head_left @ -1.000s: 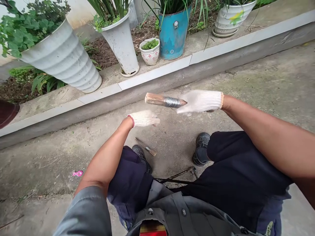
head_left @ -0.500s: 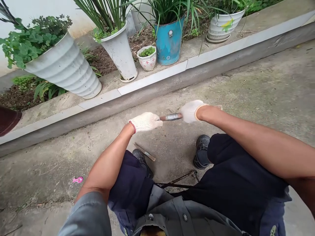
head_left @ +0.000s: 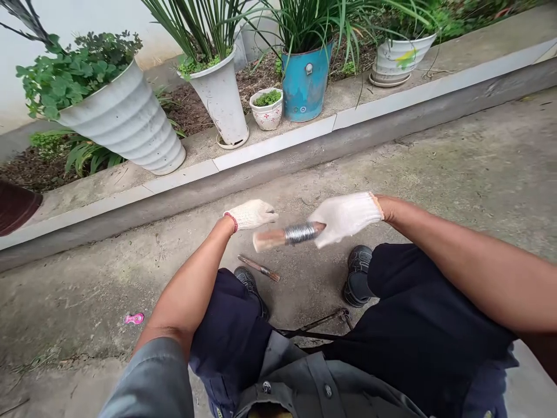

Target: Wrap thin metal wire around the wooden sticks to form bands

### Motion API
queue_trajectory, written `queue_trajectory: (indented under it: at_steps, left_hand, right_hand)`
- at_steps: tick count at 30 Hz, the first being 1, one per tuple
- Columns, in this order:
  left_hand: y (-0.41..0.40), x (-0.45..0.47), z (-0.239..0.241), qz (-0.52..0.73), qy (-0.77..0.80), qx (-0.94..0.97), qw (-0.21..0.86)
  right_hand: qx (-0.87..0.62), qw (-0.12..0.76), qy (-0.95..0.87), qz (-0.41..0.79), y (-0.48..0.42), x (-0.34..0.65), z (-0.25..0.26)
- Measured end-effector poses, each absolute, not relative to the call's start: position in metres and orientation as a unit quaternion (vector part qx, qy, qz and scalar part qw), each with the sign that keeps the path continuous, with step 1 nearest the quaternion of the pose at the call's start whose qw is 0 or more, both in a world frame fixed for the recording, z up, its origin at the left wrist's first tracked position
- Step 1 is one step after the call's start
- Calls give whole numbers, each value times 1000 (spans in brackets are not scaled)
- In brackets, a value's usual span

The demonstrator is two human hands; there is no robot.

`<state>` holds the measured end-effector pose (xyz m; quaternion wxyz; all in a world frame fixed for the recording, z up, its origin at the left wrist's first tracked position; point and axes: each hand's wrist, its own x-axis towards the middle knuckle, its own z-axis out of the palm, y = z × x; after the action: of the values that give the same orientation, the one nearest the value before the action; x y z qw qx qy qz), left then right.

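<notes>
My right hand [head_left: 346, 217], in a white knitted glove, is closed around one end of a wooden stick [head_left: 270, 238]. Silvery wire is wound tightly round the stick's middle, and its pale far end points left, slightly blurred. My left hand [head_left: 252, 215], gloved too, is apart from the stick, just above its pale end. Its fingers are curled together; whether anything is between them is hidden. A second, thinner wooden stick [head_left: 248, 262] with a wire-wound band lies on the concrete beside my left shoe [head_left: 247, 280].
A long, dark metal tool [head_left: 324, 321] lies between my legs. On the left ground is a small pink object [head_left: 134, 318]. Ahead runs a raised ledge [head_left: 278, 149] bearing white pots [head_left: 130, 125], a small patterned pot [head_left: 266, 118] and a blue bucket [head_left: 307, 87] with plants.
My left hand has let go of the stick. My right hand has turned and lowered it, bringing its pale end round to the left. The view has shifted slightly.
</notes>
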<state>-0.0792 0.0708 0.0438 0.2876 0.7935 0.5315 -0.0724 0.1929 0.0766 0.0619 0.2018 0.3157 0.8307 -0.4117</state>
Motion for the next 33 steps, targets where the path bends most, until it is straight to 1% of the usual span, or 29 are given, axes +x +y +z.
queue_trajectory:
  at_steps: [2, 3, 5, 7, 9, 13, 16, 19, 22, 24, 26, 28, 30, 32, 33]
  left_hand:
    - [72, -75, 45, -77, 531, 803, 260]
    - [71, -72, 46, -81, 531, 806, 248]
    - [68, -64, 51, -89, 530, 808, 241]
    - [63, -57, 55, -93, 526, 806, 254]
    - [59, -52, 59, -95, 517, 805, 277]
    - [55, -52, 61, -70, 490, 804, 329]
    - [56, -58, 56, -64, 479, 805, 345]
    - [60, -68, 50, -86, 490, 797, 342]
    - [65, -75, 45, -100, 501, 793, 332]
    - [69, -76, 44, -102, 507, 794, 319]
    - [71, -75, 44, -103, 518, 796, 297]
    - [71, -70, 46, -98, 521, 805, 267]
    - [68, -64, 49, -96, 518, 816, 237]
    - [63, -57, 52, -98, 512, 821, 235]
    - [60, -53, 54, -100, 507, 820, 246]
  right_hand:
    - [299, 265, 826, -398, 73, 191, 50]
    - [303, 286, 832, -365, 73, 189, 43]
    - [339, 309, 846, -272, 77, 187, 32]
    - [395, 309, 842, -199, 86, 186, 28]
    - [453, 281, 828, -174, 98, 188, 31]
    - [510, 157, 829, -167, 117, 196, 48]
    - [478, 86, 850, -204, 116, 200, 58]
    - [427, 61, 863, -263, 105, 200, 67]
    - [373, 93, 858, -340, 90, 199, 74]
    - [341, 149, 846, -383, 81, 197, 72]
    - [313, 219, 834, -398, 75, 195, 62]
    - [299, 277, 832, -375, 73, 191, 47]
    - [317, 304, 841, -317, 75, 187, 31]
    - [374, 301, 839, -257, 82, 184, 20]
    - [401, 283, 836, -245, 88, 183, 17]
